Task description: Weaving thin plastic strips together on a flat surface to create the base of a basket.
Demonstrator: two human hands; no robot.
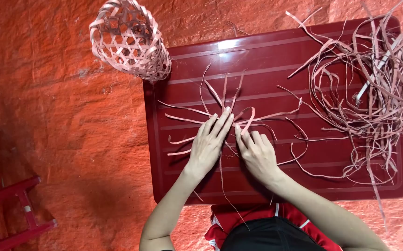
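Pale strips (220,121) under both grips | left hand (208,144) flat, fingers apart | right hand (257,153) pinching one strip

An orange-red woven tarp (71,139) covers the whole floor, wrinkled and creased, with pale scuffs in places. A low dark red plastic table (276,186) with ribbed lines sits on it, glossy, catching a bright reflection near its far edge. A red wooden frame (17,214) shows at lower left.
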